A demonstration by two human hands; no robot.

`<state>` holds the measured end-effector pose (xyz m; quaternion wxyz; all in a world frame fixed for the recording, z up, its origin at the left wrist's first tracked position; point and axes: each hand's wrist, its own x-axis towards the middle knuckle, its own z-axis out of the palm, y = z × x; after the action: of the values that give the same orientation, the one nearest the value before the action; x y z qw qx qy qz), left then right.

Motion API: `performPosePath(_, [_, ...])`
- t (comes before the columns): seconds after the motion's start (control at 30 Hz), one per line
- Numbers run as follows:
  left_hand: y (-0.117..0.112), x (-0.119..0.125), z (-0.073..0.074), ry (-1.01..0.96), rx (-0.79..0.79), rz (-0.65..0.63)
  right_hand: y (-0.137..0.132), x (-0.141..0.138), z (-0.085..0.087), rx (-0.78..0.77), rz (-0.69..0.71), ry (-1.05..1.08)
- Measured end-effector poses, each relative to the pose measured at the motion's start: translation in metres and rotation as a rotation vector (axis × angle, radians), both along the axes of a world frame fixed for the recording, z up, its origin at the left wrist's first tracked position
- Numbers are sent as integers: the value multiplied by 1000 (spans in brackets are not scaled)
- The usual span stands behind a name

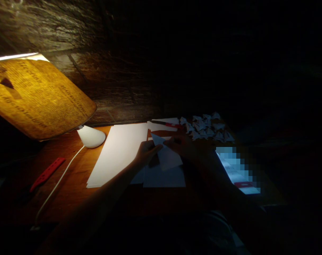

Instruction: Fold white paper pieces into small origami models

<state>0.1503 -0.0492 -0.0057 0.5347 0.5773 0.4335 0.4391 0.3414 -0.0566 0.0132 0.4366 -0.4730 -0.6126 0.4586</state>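
Note:
A small folded piece of white paper (167, 156) lies on the wooden table (70, 166) in dim lamp light. My left hand (146, 152) pinches its left edge with the fingers closed on it. My right hand (180, 143) presses on its upper right corner, fingers bent onto the paper. Under the piece lies another white sheet (164, 177). A stack of white sheets (118, 152) sits just to the left of my left hand.
A lamp with a yellow printed shade (38, 97) and white base (91, 136) stands at the left, its cord (57, 182) trailing forward. A red ruler (47, 173) lies far left. A pile of folded paper pieces (207, 127) and a red pen (171, 124) lie behind. A lit phone screen (239, 171) is on the right.

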Motion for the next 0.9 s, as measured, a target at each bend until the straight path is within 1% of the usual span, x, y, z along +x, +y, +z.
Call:
performPosePath(0.1, [-1, 0, 1, -9, -13, 29, 1, 1, -1, -2, 3, -36])
performPosePath(0.2, [-2, 0, 3, -34, -20, 18, 1, 1, -2, 21, 10, -50])
performPosePath(0.3, [-2, -1, 6, -53, 22, 25, 0, 0, -4, 23, 33, -54])
performPosePath(0.43, [-3, -1, 10, 15, 84, 74, -1, -2, -8, 37, 107, -69])
performPosePath(0.57, [-5, -1, 11, 46, 61, 47, -1, -4, -10, 70, 139, -48])
performPosePath(0.63, [-4, -1, 9, 21, 48, 39, -2, -5, -9, 85, 135, -22])
performPosePath(0.8, [1, -1, 2, -117, 38, 174, -3, -5, -5, 43, 140, -31])
performPosePath(0.9, [2, -2, 0, -177, 16, 172, -3, -5, -5, 23, 158, -27])
